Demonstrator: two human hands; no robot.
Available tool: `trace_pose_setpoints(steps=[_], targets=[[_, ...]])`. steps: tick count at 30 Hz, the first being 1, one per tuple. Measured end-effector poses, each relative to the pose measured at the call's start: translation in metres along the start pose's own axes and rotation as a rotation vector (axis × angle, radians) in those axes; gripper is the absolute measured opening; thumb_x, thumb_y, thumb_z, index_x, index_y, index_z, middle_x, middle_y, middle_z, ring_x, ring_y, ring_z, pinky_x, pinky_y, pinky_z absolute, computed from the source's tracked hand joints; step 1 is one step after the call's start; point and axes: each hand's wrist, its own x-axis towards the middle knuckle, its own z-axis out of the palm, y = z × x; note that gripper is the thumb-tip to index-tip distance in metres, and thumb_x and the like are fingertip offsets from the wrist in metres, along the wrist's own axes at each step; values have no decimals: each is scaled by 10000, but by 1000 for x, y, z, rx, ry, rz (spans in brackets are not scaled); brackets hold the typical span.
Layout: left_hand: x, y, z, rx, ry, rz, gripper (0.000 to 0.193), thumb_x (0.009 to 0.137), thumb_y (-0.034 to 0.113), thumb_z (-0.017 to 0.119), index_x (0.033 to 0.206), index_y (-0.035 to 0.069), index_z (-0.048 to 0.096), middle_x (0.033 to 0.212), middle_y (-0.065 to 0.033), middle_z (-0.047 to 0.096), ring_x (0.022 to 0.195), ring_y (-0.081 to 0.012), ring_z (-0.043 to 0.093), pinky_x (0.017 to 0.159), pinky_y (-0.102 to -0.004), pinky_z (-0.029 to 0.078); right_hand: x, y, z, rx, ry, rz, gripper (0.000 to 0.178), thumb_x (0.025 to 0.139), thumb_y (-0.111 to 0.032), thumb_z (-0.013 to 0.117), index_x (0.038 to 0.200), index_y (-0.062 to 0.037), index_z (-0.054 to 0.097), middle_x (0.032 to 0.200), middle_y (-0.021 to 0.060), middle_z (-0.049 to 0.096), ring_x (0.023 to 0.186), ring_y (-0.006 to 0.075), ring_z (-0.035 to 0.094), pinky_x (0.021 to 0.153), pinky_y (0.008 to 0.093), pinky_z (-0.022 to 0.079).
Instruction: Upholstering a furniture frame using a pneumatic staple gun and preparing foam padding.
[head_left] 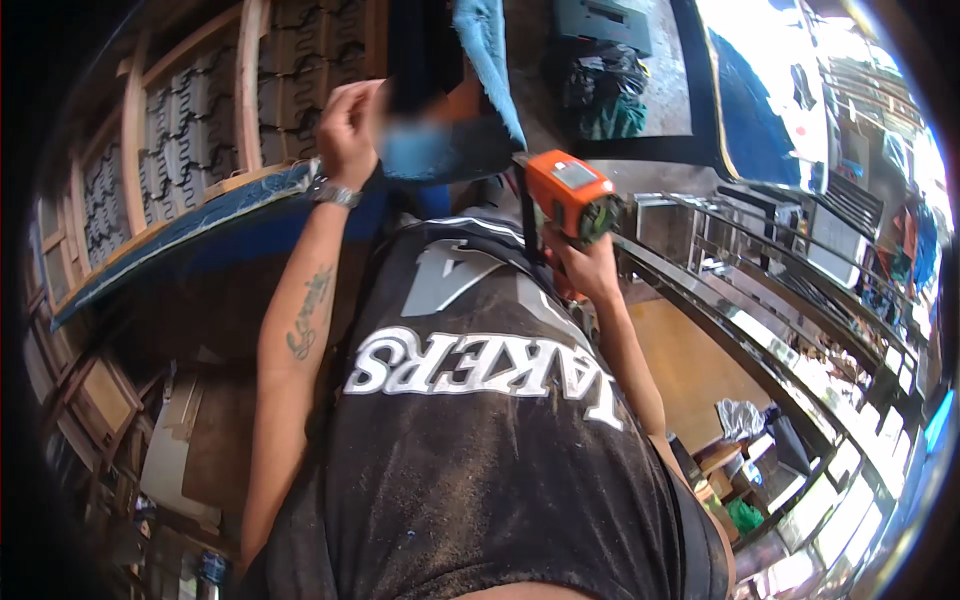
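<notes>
left hand (347, 125) fingertips blurred; drill (567, 195) bit hidden

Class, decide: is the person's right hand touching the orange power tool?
Touching. The head view shows the right hand wrapped around the grip under the orange power tool.

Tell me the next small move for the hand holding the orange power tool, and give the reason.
Probably bring the orange power tool across toward the blue-edged panel by the left hand. The right hand holds the tool up at chest height, apart from the panel, while the left hand is raised at the panel's upper end, seemingly steadying it. What the left hand grips is unclear.
</notes>
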Motion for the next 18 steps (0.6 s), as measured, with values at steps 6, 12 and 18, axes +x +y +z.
trace_pose_setpoints(steps=[6,12,18], targets=[[-57,-25,-59,140,-233,-360,269,803,308,578,892,58,618,834,-26,587,717,-125,536,629,-238,414,-2,11,-18,53,-99,-116,108,775,-92,578,851,-30,531,574,-9,494,461,50,453,400,203,343],[-61,0,-41,572,-291,-78,347,695,310,682,926,64,602,888,-53,557,855,-209,517,753,-306,407,19,-51,-44,63,-231,-226,164,760,-41,578,913,-19,523,578,-9,502,453,61,462,389,205,350],[-38,55,2,194,-74,126,234,718,243,661,861,67,603,929,-83,557,828,-219,526,735,-321,407,20,-69,-58,120,-103,-304,60,762,-44,562,805,-16,531,607,13,518,497,83,505,445,228,398]])
